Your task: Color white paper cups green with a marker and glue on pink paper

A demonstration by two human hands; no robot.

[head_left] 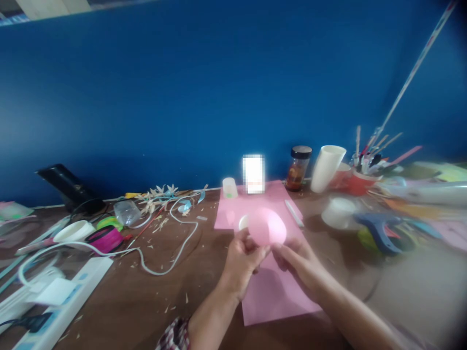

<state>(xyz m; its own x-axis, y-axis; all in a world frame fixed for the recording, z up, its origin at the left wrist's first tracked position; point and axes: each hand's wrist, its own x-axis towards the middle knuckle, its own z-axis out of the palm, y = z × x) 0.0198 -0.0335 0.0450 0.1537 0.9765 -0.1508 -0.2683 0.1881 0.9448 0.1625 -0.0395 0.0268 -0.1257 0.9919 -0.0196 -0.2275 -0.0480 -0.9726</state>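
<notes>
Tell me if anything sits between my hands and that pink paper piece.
Nothing visible does. The left hand and right hand both already pinch the lower edge of the pink paper piece, held above the pink sheet on the table.

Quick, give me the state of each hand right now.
Left hand: fingers closed on the lower edge of the pink paper petal.
Right hand: fingers pinch the same petal from the other side.

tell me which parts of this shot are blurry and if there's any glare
Head view: soft throughout, the right edge smeared worst around the red cup; both hands and their pink paper piece are slightly blurred; a pixelated white block sits behind; corners darken; no strong glare.
</notes>
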